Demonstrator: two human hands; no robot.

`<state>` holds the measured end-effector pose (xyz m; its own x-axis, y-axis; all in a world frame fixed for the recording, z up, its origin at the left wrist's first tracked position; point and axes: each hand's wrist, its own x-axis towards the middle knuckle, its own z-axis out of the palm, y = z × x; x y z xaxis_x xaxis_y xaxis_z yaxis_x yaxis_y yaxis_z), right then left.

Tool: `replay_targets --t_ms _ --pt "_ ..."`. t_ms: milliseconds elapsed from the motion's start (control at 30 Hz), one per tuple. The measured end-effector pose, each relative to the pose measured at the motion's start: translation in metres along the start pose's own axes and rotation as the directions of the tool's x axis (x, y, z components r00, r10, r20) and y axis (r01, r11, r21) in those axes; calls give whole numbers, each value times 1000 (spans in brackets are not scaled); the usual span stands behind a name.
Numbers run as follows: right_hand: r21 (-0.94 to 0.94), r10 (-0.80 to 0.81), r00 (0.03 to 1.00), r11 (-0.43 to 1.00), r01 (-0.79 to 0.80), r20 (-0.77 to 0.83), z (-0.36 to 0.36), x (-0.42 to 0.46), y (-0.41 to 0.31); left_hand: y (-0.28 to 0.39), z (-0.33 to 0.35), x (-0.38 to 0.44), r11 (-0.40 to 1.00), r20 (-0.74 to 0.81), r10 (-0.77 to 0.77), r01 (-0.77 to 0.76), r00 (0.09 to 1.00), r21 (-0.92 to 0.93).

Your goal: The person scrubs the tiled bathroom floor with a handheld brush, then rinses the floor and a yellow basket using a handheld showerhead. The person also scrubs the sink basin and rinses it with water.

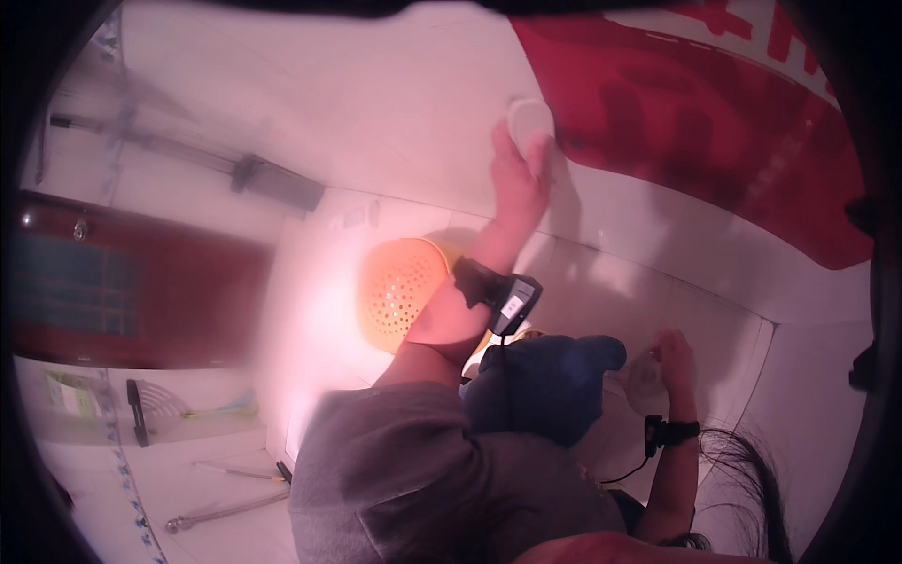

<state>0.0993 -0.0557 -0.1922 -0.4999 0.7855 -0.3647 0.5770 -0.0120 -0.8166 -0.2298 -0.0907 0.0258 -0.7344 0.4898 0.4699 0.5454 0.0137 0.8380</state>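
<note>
My left hand (pixel 520 176) is stretched forward and grips a white oval object (pixel 530 121) against the pale surface, beside the edge of a red sheet with lettering (pixel 676 134). What the oval object is cannot be told. At the lower right, my right hand (pixel 676 356) has its fingers bent at the rim of a pale, see-through rounded container (pixel 645 384). Both wrists wear black strapped devices with cables. My left forearm passes in front of an orange perforated plastic basket or stool (pixel 398 296). Dark blue trousers (pixel 542 388) show between the arms.
A grey-headed long-handled tool (pixel 278 183) lies at the upper left. Below it is a dark red door or panel (pixel 204 289). A black-handled slotted turner (pixel 137 412) and other thin long-handled items are at the lower left. Dark hair hangs at the right.
</note>
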Motion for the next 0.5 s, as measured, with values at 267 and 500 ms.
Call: replay_targets --t_ms 267,500 --pt "-23 30 999 999 -30 -26 -18 -21 4 36 -22 73 977 -267 169 -126 949 170" --pt "-119 -38 994 992 51 107 0 -16 16 -74 -12 -25 932 59 -144 115 988 343"
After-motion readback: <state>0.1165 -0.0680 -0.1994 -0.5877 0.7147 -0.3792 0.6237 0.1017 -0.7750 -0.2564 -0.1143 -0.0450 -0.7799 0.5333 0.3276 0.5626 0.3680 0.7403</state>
